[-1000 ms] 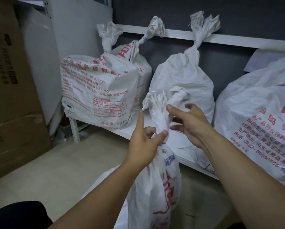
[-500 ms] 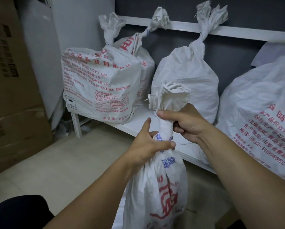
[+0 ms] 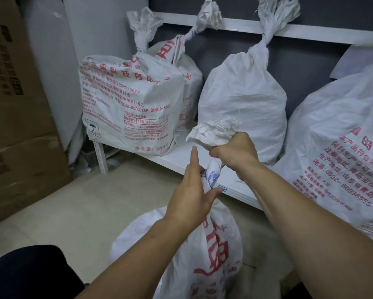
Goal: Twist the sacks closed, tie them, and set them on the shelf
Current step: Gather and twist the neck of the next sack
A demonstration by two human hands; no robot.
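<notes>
On the shelf (image 3: pixel 181 155) at far left, tied sacks (image 3: pixel 127 104) stand upright. Nearer, the sack (image 3: pixel 215 244) I'm working sits on the floor just in front of the shelf's edge, its twisted neck (image 3: pixel 211 175) rising up and a little right. My left hand (image 3: pixel 189 195) pinches the lower neck with thumb and curled fingers, index finger sticking up free. Directly above, my right hand (image 3: pixel 237 152) is fisted round it under the flared mouth (image 3: pixel 213 130). That loose end is nearest my right, so I'd lead the knot there.
</notes>
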